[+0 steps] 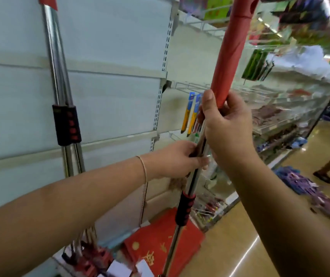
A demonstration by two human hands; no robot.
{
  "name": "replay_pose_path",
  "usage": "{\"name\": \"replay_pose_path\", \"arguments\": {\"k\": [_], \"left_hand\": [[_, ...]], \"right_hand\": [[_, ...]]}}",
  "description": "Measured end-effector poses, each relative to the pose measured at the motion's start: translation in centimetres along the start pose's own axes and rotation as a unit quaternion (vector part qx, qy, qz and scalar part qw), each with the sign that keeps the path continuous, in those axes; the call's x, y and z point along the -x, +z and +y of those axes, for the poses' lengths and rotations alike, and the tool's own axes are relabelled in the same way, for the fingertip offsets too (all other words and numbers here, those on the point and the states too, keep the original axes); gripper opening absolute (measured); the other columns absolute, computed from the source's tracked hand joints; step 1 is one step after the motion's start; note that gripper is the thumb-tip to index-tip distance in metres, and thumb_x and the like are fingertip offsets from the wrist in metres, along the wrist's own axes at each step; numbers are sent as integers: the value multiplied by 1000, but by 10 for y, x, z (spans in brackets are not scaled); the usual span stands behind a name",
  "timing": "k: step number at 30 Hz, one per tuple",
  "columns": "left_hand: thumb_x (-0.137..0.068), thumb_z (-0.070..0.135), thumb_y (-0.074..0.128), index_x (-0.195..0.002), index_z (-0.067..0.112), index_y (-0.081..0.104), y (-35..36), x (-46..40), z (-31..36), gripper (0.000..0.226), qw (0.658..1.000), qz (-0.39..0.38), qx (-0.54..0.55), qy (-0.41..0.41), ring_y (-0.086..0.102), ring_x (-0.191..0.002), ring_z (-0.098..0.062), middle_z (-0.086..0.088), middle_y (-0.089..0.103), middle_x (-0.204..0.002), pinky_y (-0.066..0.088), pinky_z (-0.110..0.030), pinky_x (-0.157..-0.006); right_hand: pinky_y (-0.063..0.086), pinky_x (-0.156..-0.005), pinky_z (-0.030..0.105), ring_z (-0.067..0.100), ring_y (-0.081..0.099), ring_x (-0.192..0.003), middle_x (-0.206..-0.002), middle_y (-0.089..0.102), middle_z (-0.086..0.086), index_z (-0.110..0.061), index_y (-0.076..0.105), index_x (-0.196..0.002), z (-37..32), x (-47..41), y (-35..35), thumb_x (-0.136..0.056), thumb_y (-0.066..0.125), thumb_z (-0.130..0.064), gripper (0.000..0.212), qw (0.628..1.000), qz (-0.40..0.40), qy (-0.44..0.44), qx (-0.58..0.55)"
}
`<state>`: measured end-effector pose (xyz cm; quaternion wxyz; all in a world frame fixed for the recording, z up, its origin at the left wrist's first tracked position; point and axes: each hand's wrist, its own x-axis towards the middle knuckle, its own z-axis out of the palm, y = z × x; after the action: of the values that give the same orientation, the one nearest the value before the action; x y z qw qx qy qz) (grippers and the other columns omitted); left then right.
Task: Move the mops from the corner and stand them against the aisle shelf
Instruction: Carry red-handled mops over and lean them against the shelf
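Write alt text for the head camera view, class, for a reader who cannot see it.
Both hands grip a steel mop pole with a red plastic handle: the right hand at the handle's base, the left hand lower on the steel. Two more steel mop poles with black foam grips lean against the pale shelf panel to the left.

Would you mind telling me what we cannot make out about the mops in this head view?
- Held mop: its head is cut off by the bottom edge; the pole between the left hand and right hand is hidden by fingers.
- Two leaning mops: their heads at the lower left are blurred, and their red tops are cut off by the top edge.
- Shelf goods: too blurred to identify.
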<state>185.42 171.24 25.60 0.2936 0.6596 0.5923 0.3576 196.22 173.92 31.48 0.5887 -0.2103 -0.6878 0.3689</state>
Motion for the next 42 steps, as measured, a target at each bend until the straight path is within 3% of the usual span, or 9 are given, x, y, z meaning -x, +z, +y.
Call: {"name": "replay_pose_path", "arguments": {"k": [4, 8, 14, 18, 21, 25, 29, 34, 42], "left_hand": [[-98, 38, 53, -106, 15, 67, -17, -16, -12, 29, 998, 59, -19, -31, 67, -104, -18, 0, 73, -106, 53, -45, -94], [-100, 29, 52, -112, 3, 61, -35, -27, -17, 30, 990, 97, 60, -86, 67, -106, -23, -7, 70, -107, 53, -46, -97], [-97, 35, 57, -109, 10, 65, -66, -34, -13, 29, 971, 204, 37, -117, 70, -96, -16, -4, 72, -101, 57, -37, -90], [-90, 35, 64, -91, 5, 68, -87, -31, -5, 30, 944, 308, -15, -120, 65, -83, -34, -23, 68, -94, 54, -54, -88], [-89, 34, 64, -81, 9, 66, -104, -26, 2, 26, 929, 337, -37, -146, 62, -71, -24, -12, 65, -76, 59, -47, -82], [-90, 34, 64, -76, 10, 60, -124, -14, 5, 28, 915, 367, -26, -164, 51, -58, -18, 2, 50, -60, 57, -35, -67], [-90, 37, 64, -87, 9, 65, -137, 5, 4, 28, 899, 394, -62, -180, 67, -72, -24, -5, 64, -72, 60, -46, -78], [-89, 39, 63, -90, 14, 66, -155, 32, 2, 26, 892, 403, -104, -176, 72, -81, -20, -7, 73, -87, 59, -44, -81], [-88, 32, 67, -92, 8, 65, -181, 60, 13, 24, 889, 440, -63, -108, 74, -84, -24, -11, 74, -90, 60, -47, -77]], "right_hand": [[48, -62, 46, 22, 52, -66, -74, 55, 9, -15, 57, -89, 22, -30, 18, -98, 54, -37, 24, 996, -61, 20, -60], [52, -72, 40, 15, 60, -72, -78, 62, 0, -22, 57, -92, 39, -59, 35, -100, 47, -36, 19, 988, -117, 13, -96], [59, -80, 41, 15, 66, -79, -86, 68, 1, -31, 55, -95, 44, -101, 65, -102, 50, -31, 9, 980, -171, -32, -97], [58, -79, 46, 21, 66, -80, -87, 68, 7, -29, 57, -91, 32, -118, 85, -101, 52, -32, 11, 974, -191, -67, -103], [55, -78, 52, 31, 63, -80, -88, 65, 16, -18, 58, -95, 22, -122, 102, -100, 55, -30, 13, 969, -194, -81, -127], [54, -79, 51, 32, 63, -80, -88, 65, 18, -18, 58, -95, 10, -124, 125, -99, 56, -29, 12, 963, -209, -93, -145], [49, -57, 38, 17, 51, -55, -63, 55, 4, -9, 62, -87, -4, -134, 139, -95, 60, -30, 22, 952, -239, -134, -139], [57, -62, 49, 31, 63, -66, -74, 64, 13, -7, 67, -89, -31, -137, 157, -90, 68, -28, 21, 940, -260, -168, -142], [57, -58, 47, 24, 64, -59, -69, 67, 5, -25, 70, -81, -70, -139, 181, -89, 69, -28, 9, 936, -236, -209, -155]]}}
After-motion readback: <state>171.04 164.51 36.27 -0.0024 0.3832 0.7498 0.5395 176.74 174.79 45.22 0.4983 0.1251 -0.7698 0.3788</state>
